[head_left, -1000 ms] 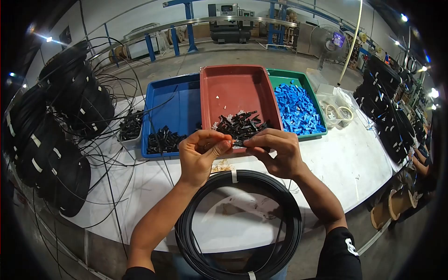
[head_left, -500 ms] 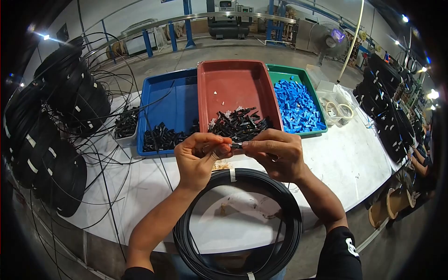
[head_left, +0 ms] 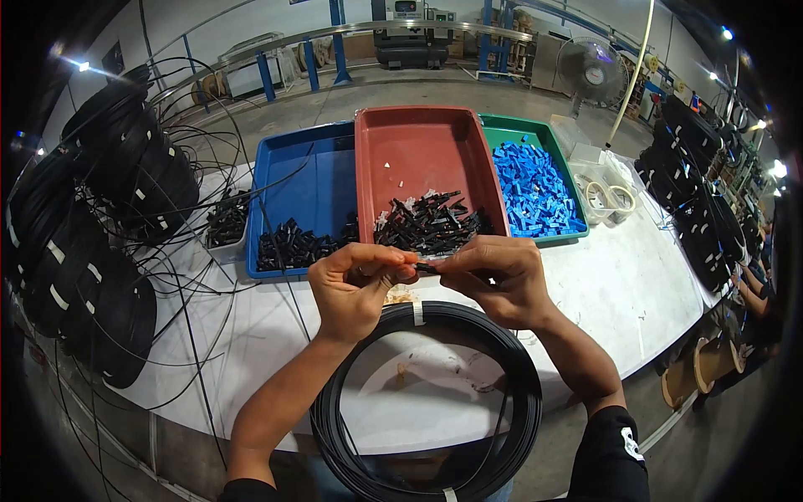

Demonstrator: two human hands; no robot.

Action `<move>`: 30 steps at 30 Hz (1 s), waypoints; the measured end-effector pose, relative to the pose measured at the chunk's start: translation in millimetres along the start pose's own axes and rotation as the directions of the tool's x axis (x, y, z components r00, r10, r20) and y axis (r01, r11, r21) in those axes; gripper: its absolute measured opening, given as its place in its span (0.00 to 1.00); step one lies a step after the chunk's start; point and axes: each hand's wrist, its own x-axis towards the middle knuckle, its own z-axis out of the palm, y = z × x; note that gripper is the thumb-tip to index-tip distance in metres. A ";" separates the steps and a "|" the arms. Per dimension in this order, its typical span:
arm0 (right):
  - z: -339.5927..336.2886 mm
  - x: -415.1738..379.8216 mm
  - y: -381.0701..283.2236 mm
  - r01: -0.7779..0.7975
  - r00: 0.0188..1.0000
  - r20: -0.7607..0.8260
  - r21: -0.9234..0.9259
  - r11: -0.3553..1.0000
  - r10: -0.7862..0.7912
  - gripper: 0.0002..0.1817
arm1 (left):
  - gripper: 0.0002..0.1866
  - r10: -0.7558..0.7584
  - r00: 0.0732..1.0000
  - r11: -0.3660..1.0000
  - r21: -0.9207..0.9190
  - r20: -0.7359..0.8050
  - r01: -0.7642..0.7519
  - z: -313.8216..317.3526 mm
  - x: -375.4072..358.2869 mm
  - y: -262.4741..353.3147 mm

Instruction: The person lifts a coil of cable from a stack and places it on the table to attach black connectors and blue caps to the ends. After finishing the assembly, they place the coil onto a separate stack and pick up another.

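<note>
My left hand (head_left: 351, 289) and my right hand (head_left: 499, 280) meet over the front of the trays, each with its fingertips pinched on one end of a small black connector (head_left: 427, 268). Fingers cover most of that piece. Below them a coil of black cable (head_left: 520, 368), bound with white tape, leans on the table's front edge. Just beyond my fingertips, a heap of similar black connectors (head_left: 431, 224) lies in the red tray (head_left: 418, 142).
To the left is a blue tray (head_left: 305, 167) with black parts; to the right, a green tray (head_left: 577, 197) holds small blue pieces (head_left: 535, 188). Stacked black cable coils (head_left: 84, 284) flank the left side, with loose strands. Tape rolls (head_left: 621, 199) sit in a clear box. Another person's arm (head_left: 750, 297) shows far right.
Both hands stay at nearly the same spot. My left hand has shifted slightly left, and my right fingers have changed their pinch a little on the connector.
</note>
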 end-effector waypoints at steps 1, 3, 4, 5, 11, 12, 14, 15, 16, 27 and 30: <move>0.4 -1.2 -3.0 -0.122 0.993 0.016 0.106 0.987 0.121 0.13 | 0.06 0.025 1.000 0.999 0.023 0.010 -0.026 -0.3 0.1 0.0; 0.4 -2.0 -9.1 -0.243 0.970 0.046 0.210 0.947 0.239 0.12 | 0.06 0.048 0.999 0.998 0.046 0.020 -0.049 -0.4 -0.7 0.5; -0.2 -1.5 -12.6 -0.326 0.945 0.079 0.315 0.891 0.318 0.10 | 0.07 0.047 0.999 0.998 0.033 0.019 -0.047 0.0 -1.3 1.2; -0.9 -0.9 -15.0 -0.403 0.913 0.121 0.411 0.818 0.390 0.09 | 0.07 0.046 0.999 0.999 0.020 0.017 -0.047 0.3 -1.9 1.3; 0.6 -0.8 -15.8 -0.386 0.920 0.130 0.471 0.793 0.370 0.09 | 0.08 -0.097 0.995 0.967 -0.239 -0.012 0.091 -2.1 -9.2 -14.6; 0.7 -0.6 -15.8 -0.387 0.919 0.130 0.473 0.792 0.371 0.09 | 0.08 -0.099 0.995 0.967 -0.238 -0.011 0.093 -1.3 -9.2 -14.3; 0.0 0.5 -15.9 -0.362 0.930 0.108 0.429 0.828 0.351 0.08 | 0.09 -0.136 0.991 0.952 -0.275 0.002 0.131 0.7 -8.0 -12.5; -0.6 0.3 -14.8 -0.361 0.931 0.107 0.429 0.828 0.350 0.08 | 0.09 -0.135 0.991 0.952 -0.275 0.002 0.131 1.1 -5.9 -12.0; -1.2 -0.2 -13.0 -0.370 0.927 0.102 0.400 0.838 0.360 0.08 | 0.09 -0.151 0.988 0.959 -0.239 0.013 0.150 0.9 -3.1 -11.3; 0.4 -0.2 -10.2 -0.296 0.952 0.027 0.352 0.888 0.306 0.09 | 0.11 -0.110 0.981 0.927 -0.340 0.157 0.159 -8.2 6.0 -21.1; 0.9 -0.1 -10.4 -0.324 0.942 0.028 0.347 0.880 0.335 0.10 | 0.11 -0.177 0.969 0.909 -0.349 0.173 0.228 -6.0 5.5 -14.7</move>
